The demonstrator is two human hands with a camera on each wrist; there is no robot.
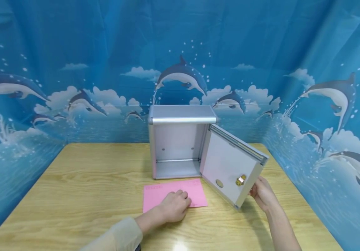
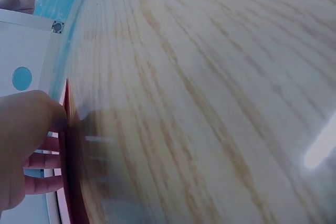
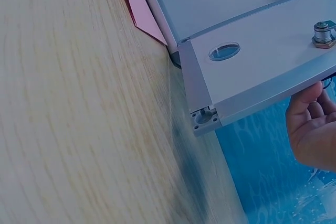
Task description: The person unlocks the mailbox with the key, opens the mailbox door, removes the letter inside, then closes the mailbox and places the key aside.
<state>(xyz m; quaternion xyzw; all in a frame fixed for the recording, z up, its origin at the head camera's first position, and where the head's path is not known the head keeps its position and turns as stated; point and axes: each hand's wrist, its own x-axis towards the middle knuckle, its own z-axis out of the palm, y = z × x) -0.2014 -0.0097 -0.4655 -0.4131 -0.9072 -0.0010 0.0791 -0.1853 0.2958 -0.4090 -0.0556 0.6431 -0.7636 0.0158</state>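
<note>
A silver metal letter box (image 1: 183,113) stands on the wooden table with its front door (image 1: 222,158) swung out to the right. My right hand (image 1: 264,195) holds the door's free edge, the thumb (image 3: 307,98) showing against it in the right wrist view. On the door's inner face sit a brass lock (image 1: 240,180) and an oval hole. A pink envelope (image 1: 197,191) lies in front of the box. My left hand (image 1: 175,205) pinches its near edge, fingers (image 2: 44,184) on top; the dark red underside shows in the left wrist view.
The wooden table (image 1: 89,181) reaches to a blue curtain (image 1: 104,52) printed with dolphins, which hangs behind and on both sides. The opened door juts forward and right over the table, close to its right edge.
</note>
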